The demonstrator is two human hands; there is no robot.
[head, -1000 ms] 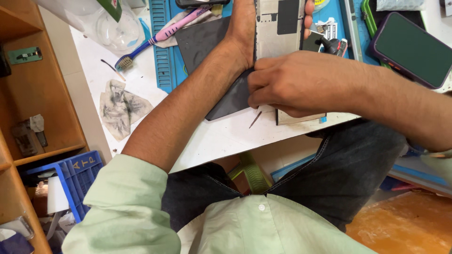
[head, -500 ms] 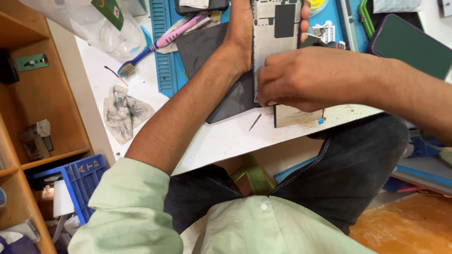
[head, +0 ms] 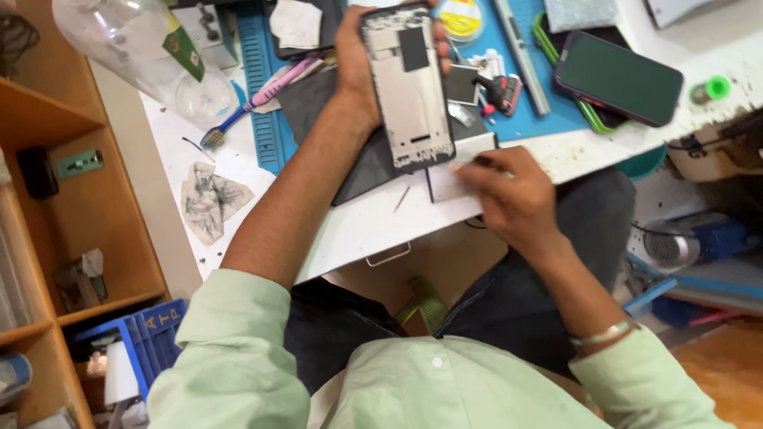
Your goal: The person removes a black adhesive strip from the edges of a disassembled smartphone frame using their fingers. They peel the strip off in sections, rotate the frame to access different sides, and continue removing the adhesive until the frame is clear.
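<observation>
Currently: left hand (head: pixel 355 67) w/ fingers wrapped round phone frame (head: pixel 408 87), held upright above dark mat (head: pixel 318 107) on counter (head: pixel 350 222). Right hand (head: pixel 513 195) at counter edge, fingers curled narrow, pressing on white sheet (head: pixel 457 171). Nearby: toothbrush (head: pixel 250 103), dark phone (head: pixel 618 78), well apart to the right.

The left hand (head: pixel 359 67) is mostly hidden behind the opened phone frame (head: pixel 409 87) it grips, and its fingertips at twelve o'clock run off the top edge. The right hand (head: pixel 513 195) is motion-blurred over the white card (head: pixel 449 183), so what its fingers pinch (perhaps a small part) cannot be told. The clear plastic bottle (head: pixel 139 48) at ten o'clock is cut by the top edge. Small parts by the black tool (head: pixel 497 89) are too tiny to identify.
</observation>
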